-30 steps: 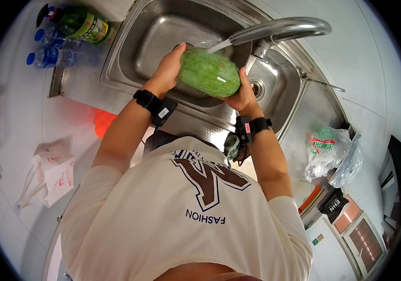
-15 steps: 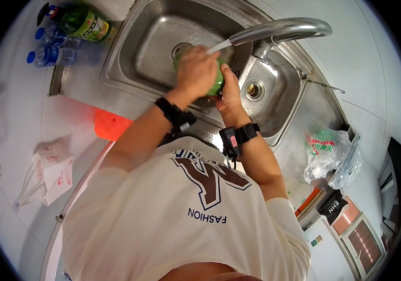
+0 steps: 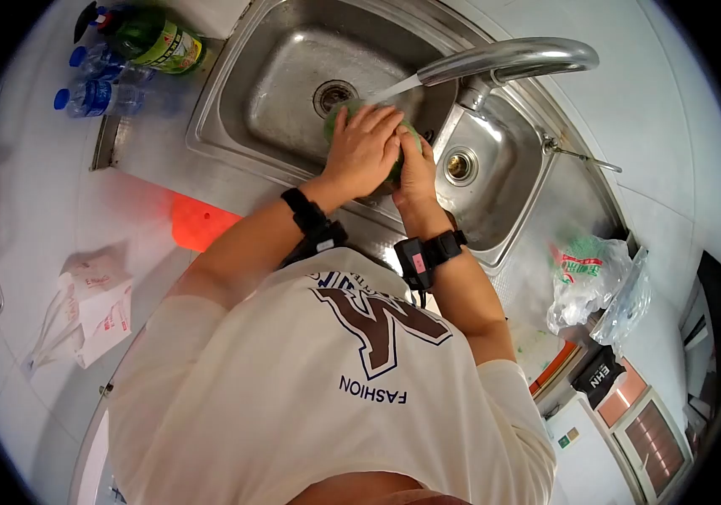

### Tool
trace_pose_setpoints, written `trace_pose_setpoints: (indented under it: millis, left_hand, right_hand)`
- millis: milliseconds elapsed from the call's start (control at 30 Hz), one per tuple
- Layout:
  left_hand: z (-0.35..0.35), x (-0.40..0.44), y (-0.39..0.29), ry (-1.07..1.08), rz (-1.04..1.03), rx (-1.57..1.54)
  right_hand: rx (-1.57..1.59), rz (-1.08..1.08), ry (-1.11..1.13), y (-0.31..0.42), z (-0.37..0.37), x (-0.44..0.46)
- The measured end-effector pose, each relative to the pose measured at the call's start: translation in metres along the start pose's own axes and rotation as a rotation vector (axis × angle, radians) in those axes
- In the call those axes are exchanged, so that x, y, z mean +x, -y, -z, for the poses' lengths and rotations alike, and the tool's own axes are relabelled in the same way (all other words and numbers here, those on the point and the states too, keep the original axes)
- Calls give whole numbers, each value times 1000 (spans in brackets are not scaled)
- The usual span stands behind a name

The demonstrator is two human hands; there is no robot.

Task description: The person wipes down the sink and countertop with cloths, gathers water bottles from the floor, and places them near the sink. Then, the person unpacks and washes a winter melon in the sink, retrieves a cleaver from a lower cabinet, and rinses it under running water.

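Observation:
A large green melon-like fruit (image 3: pixel 343 110) is over the left sink basin (image 3: pixel 272 93), mostly covered by my hands. My left hand (image 3: pixel 364 151) lies over its top with the fingers spread, touching it. On the right side, my right hand (image 3: pixel 415 168) grips the fruit, its fingers partly hidden. Water runs from the curved metal faucet (image 3: pixel 512 57) onto the fruit near my left fingertips. Each wrist wears a black strap with a small box.
A green pump bottle (image 3: pixel 154 42) and two blue-capped bottles (image 3: pixel 100 98) sit left of the sink. A smaller basin (image 3: pixel 487 194) with a drain adjoins on the right. Plastic bags (image 3: pixel 588 273) lie on the right counter; an orange item (image 3: pixel 199 222) shows below left.
My left hand has moved from the fruit's left end onto its top. The fruit has been turned and is now mostly covered. My right hand has shifted slightly left, still holding it.

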State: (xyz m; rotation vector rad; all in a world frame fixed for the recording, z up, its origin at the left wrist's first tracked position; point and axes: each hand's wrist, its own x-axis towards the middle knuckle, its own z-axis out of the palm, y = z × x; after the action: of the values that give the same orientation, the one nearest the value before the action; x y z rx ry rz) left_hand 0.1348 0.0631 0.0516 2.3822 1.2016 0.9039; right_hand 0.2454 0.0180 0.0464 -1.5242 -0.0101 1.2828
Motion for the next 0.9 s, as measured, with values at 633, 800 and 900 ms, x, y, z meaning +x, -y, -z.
trace_pose_setpoints:
  millis: [633,800,900]
  left_hand:
    - [31,-8,127,807,1028,-1417]
    - [43,-22,89,640,1289,-1552]
    - [38,-29,70,518,1337,-1670]
  right_hand:
    - [90,-127,299,42,-6,20]
    - [174,-90,429,47,-10,35]
    - [164,-77,540,56,-13,42]
